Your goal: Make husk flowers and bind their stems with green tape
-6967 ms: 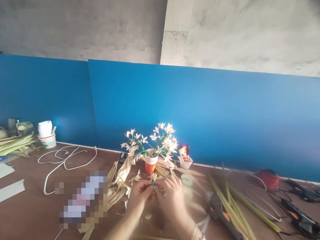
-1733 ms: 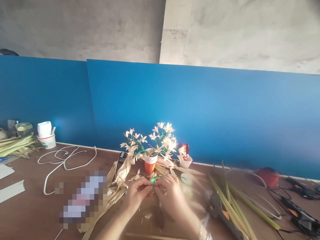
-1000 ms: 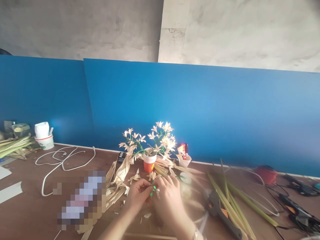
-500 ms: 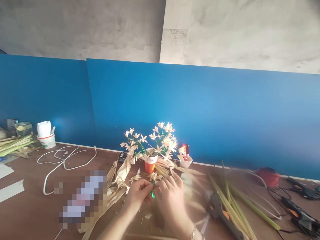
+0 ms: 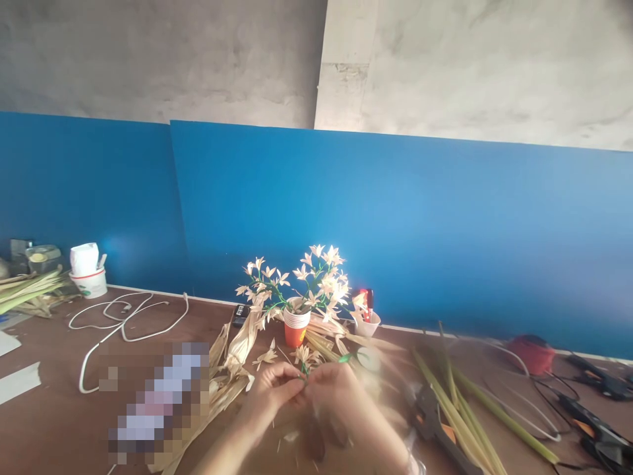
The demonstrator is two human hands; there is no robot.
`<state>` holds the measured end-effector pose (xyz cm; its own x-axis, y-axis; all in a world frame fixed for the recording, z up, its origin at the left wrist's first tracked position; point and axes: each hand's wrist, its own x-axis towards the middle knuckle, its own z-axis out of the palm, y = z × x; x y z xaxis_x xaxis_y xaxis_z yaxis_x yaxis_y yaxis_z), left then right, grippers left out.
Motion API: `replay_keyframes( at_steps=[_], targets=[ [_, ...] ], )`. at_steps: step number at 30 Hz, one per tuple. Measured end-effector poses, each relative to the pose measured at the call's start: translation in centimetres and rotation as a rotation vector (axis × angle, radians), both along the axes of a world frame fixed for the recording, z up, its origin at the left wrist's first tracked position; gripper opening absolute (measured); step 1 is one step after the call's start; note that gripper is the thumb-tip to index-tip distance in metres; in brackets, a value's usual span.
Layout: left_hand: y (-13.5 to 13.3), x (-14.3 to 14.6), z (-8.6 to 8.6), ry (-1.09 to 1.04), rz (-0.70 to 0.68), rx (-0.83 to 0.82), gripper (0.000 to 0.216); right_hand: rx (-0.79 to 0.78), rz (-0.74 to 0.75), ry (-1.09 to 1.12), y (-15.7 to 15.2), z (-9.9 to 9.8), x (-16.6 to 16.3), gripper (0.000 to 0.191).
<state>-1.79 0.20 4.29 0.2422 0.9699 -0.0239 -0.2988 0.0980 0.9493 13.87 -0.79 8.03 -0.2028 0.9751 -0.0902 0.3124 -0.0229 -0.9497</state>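
Observation:
My left hand [image 5: 277, 390] is closed, with thumb and forefinger pinching the green stem of a small pale husk flower [image 5: 302, 355]. Close beside it, my right hand [image 5: 339, 394] is also pinched, its fingers somewhat blurred. A shiny green strip [image 5: 345, 358] sticks out above the right knuckles. Just beyond the hands stands a stack of paper cups [image 5: 295, 333], orange on the outside, holding green-stemmed branches of pale flowers [image 5: 329, 280]. Another loose flower [image 5: 267, 356] lies to the left of the held one.
Dry husks [image 5: 242, 349] lie left and behind the hands. A dark glue gun [image 5: 435, 422] and green stalks [image 5: 475, 422] are to the right. A white cup [image 5: 366, 324] holds a red item. At left are a white cable [image 5: 133, 323] and a white tub [image 5: 90, 284]. A blue partition [image 5: 370, 211] rises behind.
My right hand has turned and lowered slightly, away from the flower head. The green strip, between the hands before, now shows above the right hand. My left hand keeps its pinch.

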Motion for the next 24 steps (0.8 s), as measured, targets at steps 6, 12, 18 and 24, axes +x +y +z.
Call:
replay_keyframes(
  at_steps=[6, 12, 18, 24],
  targets=[
    [-1.0, 0.0, 1.1, -0.037, -0.154, 0.011, 0.026, -0.267, 0.286, 0.424, 0.3, 0.0, 1.0, 0.008],
    [-0.5, 0.2, 0.4, 0.032, -0.018, -0.003, 0.031, 0.001, 0.03, 0.015, 0.5, -1.1, 0.0, 0.009],
    [0.8, 0.9, -1.8, 0.071, 0.092, -0.024, 0.034, 0.743, -0.287, -0.585, -0.1, -2.8, -1.7, 0.016],
    [0.8, 0.6, -0.7, 0.089, 0.125, -0.027, 0.03, 0.976, -0.303, -0.64, -0.1, -2.9, -1.8, 0.018]
  ],
)
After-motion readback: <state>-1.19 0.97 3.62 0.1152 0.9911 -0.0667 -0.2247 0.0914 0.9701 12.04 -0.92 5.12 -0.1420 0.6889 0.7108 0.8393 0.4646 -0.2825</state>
